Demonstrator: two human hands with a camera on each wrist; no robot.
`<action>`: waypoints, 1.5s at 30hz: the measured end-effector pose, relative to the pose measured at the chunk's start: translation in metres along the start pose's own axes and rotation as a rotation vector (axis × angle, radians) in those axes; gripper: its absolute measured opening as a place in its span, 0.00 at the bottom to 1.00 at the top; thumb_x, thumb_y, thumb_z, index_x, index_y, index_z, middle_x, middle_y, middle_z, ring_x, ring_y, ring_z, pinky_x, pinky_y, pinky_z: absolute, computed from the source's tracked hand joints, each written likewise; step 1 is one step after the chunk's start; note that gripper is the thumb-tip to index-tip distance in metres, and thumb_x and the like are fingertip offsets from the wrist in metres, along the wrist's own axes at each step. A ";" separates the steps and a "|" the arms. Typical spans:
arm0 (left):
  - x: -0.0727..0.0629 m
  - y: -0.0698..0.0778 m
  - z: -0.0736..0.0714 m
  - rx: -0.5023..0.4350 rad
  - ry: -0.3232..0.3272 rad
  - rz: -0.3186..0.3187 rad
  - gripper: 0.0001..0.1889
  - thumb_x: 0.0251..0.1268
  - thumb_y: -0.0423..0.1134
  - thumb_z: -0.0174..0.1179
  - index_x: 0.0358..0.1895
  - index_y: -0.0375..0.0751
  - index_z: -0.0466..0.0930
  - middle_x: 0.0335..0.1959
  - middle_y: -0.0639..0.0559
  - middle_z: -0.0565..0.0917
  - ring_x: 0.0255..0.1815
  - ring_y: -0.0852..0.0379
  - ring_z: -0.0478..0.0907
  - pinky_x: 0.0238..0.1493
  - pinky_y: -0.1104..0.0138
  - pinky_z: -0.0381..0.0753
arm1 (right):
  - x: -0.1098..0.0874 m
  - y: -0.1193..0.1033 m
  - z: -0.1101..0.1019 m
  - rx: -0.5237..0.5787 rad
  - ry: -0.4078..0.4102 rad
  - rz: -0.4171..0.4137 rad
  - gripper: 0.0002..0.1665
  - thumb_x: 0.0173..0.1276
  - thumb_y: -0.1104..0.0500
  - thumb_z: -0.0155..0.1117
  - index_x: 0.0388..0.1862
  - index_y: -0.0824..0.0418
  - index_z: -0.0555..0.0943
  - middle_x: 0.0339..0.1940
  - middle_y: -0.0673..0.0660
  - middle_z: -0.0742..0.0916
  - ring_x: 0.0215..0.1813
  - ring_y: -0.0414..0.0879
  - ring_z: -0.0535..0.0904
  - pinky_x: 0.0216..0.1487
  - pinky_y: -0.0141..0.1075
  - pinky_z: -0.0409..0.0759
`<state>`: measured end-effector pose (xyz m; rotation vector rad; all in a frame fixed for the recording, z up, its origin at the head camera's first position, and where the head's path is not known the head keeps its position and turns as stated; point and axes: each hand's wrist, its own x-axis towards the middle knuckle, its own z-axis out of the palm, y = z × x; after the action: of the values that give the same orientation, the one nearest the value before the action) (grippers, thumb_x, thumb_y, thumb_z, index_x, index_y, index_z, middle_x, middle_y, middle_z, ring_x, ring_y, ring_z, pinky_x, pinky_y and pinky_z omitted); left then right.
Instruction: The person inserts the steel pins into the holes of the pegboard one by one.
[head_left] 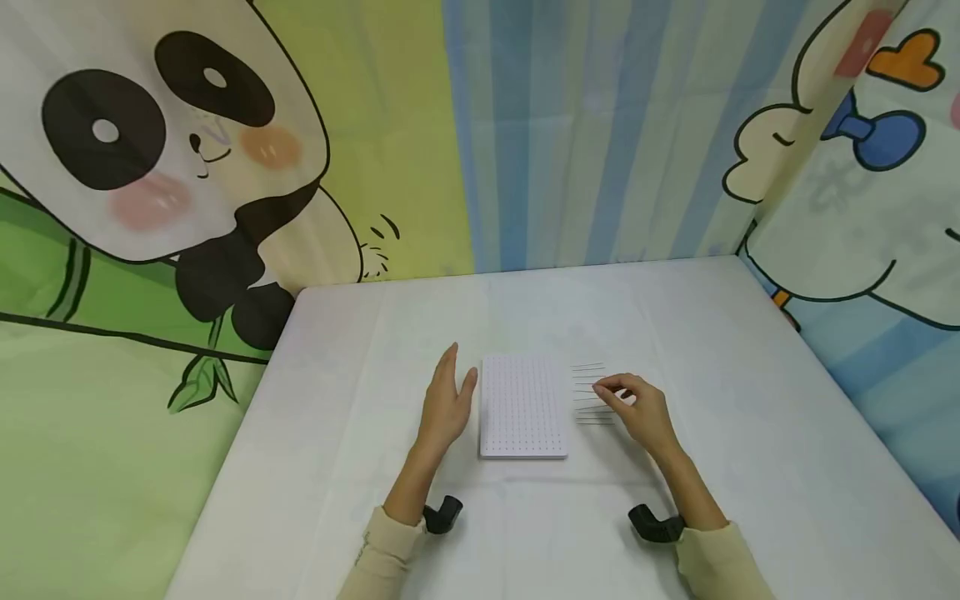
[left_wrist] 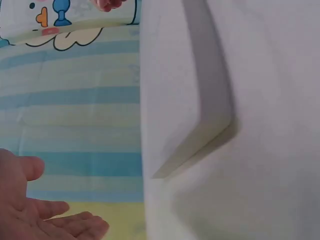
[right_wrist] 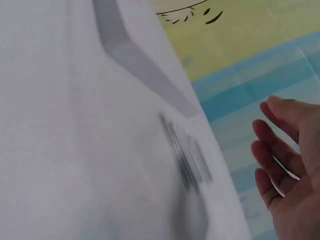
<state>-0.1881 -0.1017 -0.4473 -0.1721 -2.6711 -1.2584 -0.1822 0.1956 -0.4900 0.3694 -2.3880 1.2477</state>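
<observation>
White table point(head_left: 315, 467) — dotted board point(head_left: 523, 408), thin rods point(head_left: 594, 418) (right grip point(head_left: 639, 408) above).

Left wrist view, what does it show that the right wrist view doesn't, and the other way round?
Only the left wrist view shows the left hand, thumb and fingers spread, and the blue bow printed on the cloth.

Only the right wrist view shows the thin rods, blurred on the tabletop.

Both show the pale board, the white tabletop and the striped cloth. The right hand is large in its own view; fingers at the left view's top edge appear to be its too.
</observation>
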 end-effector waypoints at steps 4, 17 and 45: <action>0.004 -0.019 0.023 -0.177 -0.015 0.046 0.29 0.73 0.45 0.44 0.71 0.37 0.51 0.70 0.41 0.57 0.69 0.44 0.54 0.66 0.54 0.60 | -0.012 0.022 0.004 0.038 -0.039 0.060 0.06 0.58 0.56 0.69 0.34 0.54 0.85 0.28 0.46 0.82 0.31 0.40 0.72 0.32 0.33 0.69; 0.007 -0.061 0.058 -0.165 -0.176 0.069 0.30 0.73 0.41 0.42 0.72 0.36 0.44 0.73 0.42 0.49 0.73 0.48 0.45 0.71 0.58 0.45 | -0.024 0.044 0.013 0.024 -0.120 0.066 0.06 0.48 0.58 0.75 0.27 0.52 0.86 0.29 0.44 0.82 0.30 0.41 0.67 0.30 0.29 0.63; 0.006 -0.064 0.064 -0.035 -0.132 0.157 0.30 0.70 0.32 0.47 0.72 0.34 0.47 0.72 0.41 0.53 0.71 0.49 0.50 0.70 0.59 0.50 | -0.024 0.047 0.016 -0.017 -0.147 -0.039 0.08 0.48 0.63 0.75 0.25 0.53 0.84 0.27 0.41 0.80 0.32 0.38 0.66 0.32 0.29 0.65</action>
<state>-0.2126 -0.0928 -0.5341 -0.4754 -2.6834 -1.2861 -0.1843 0.2099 -0.5427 0.5159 -2.4992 1.2213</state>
